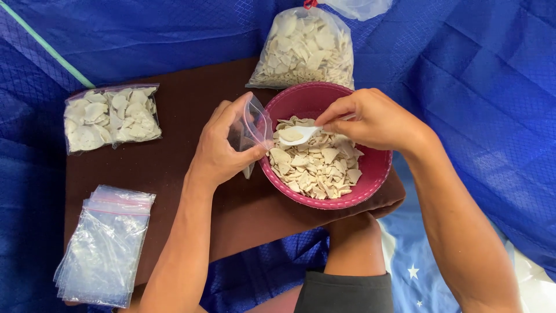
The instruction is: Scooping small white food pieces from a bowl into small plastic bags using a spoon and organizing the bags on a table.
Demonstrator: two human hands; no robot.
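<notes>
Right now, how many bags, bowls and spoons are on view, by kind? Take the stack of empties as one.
Filled bags: 2, large bag, small bag
Open bag in left hand: 1
Stack of empties: 1
Bowl: 1
Spoon in right hand: 1
Total: 6

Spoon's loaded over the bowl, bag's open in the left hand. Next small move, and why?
Probably swing the white spoon left and tip it into the small clear bag. The right hand holds the spoon with pale chips on it above the pink bowl, and the left hand holds the bag's mouth open right at the bowl's rim, so the path is short.
</notes>
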